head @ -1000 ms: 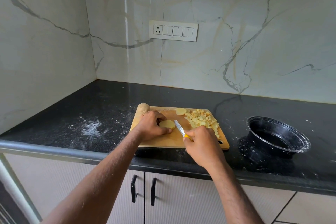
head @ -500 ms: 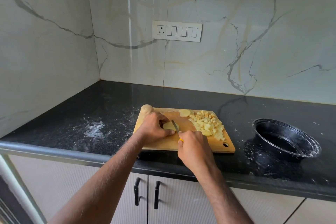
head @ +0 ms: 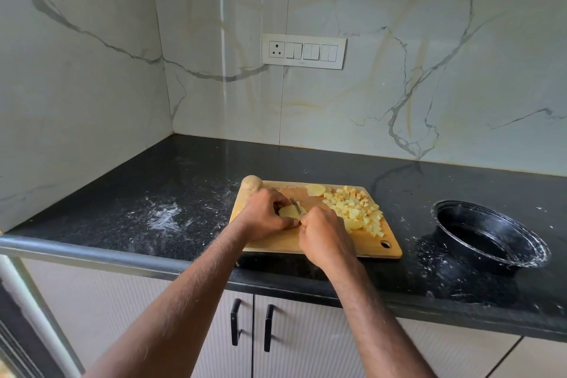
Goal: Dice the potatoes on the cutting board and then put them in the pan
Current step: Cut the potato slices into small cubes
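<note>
Dicing a potato on a cutting board beside a pan.
A black table (head: 184,181) carries a wooden cutting board (head: 372,247) and, well apart to its right, a black pan (head: 491,235). On the board's right half lies a heap of potato cubes (head: 356,209); a peeled piece (head: 316,190) sits at the far edge and a whole unpeeled potato (head: 252,183) at the far left corner. The left hand (head: 265,215), its grip curled, pins a peeled potato half (head: 289,212) to the board. The right hand (head: 325,238) is clenched around a knife (head: 296,205), whose blade rests on that half.
</note>
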Available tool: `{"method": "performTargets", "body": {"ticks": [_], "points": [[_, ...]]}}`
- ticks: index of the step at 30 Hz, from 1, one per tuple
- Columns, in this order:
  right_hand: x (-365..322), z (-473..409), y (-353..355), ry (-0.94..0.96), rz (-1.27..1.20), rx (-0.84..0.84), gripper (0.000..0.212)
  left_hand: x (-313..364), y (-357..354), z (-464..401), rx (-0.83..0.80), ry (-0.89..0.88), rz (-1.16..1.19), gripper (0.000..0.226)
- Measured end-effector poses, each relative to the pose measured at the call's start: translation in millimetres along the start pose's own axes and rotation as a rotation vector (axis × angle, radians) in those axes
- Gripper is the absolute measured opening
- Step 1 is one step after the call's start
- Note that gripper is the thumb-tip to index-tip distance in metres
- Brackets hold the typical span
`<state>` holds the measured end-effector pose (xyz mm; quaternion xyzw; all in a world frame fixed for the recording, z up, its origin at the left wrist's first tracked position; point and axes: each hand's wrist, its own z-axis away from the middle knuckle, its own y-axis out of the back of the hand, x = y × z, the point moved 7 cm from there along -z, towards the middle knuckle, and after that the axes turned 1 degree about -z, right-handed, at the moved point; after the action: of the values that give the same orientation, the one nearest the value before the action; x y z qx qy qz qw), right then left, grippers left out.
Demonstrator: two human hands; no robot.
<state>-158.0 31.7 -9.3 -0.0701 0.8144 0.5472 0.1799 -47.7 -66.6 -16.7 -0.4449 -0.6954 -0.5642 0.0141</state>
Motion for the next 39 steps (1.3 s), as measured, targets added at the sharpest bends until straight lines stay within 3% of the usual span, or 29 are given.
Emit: {"method": "performTargets", "body": {"ticks": [15, 18, 24, 39], "points": [[18.5, 23.7, 21.2, 0.001, -0.083, 0.075, 0.021, 2.0, 4.5, 4.5, -0.011, 0.04, 0.021, 0.057], [9.4, 26.1, 21.6, 0.028, -0.071, 0.068, 0.017, -0.6, 7.3, 4.9, 0.013, 0.061, 0.026, 0.044], [1.2, 31.5, 18.5, 0.041, -0.059, 0.063, 0.029, -0.3, 6.6, 5.1, 0.034, 0.047, 0.009, 0.037], [-8.4, 30.3, 15.7, 0.042, -0.008, 0.048, 0.02, -1.4, 4.8, 2.3, 0.041, 0.012, 0.006, 0.041]]}}
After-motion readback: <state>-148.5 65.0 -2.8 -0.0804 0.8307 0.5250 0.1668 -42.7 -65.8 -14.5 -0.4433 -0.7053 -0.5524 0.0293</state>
